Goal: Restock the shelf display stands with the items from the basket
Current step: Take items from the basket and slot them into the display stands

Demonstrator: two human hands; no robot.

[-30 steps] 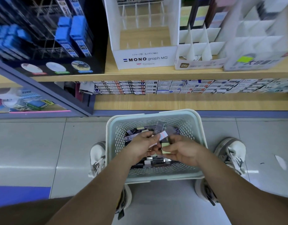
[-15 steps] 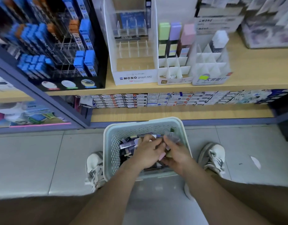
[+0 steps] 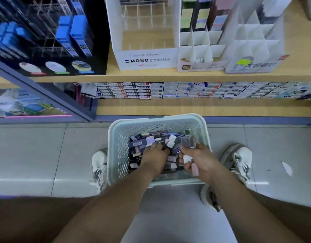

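Pale-green plastic basket, perforated walls, rounded rim, sits on glossy grey floor tiles btwn two white sneakers. Inside: loose pile of small flat packs, mostly dark purple/black w/ white & lilac ends. Left hand is down in the pile, fingertips buried, so can't tell if it grasps anything. Right hand, at basket's right side, is clenched round several packs; white & pink ends poke out. Wood shelf above: white card MONO stand w/ clear dividers, next to a white grid stand w/ tall pastel items at the back.
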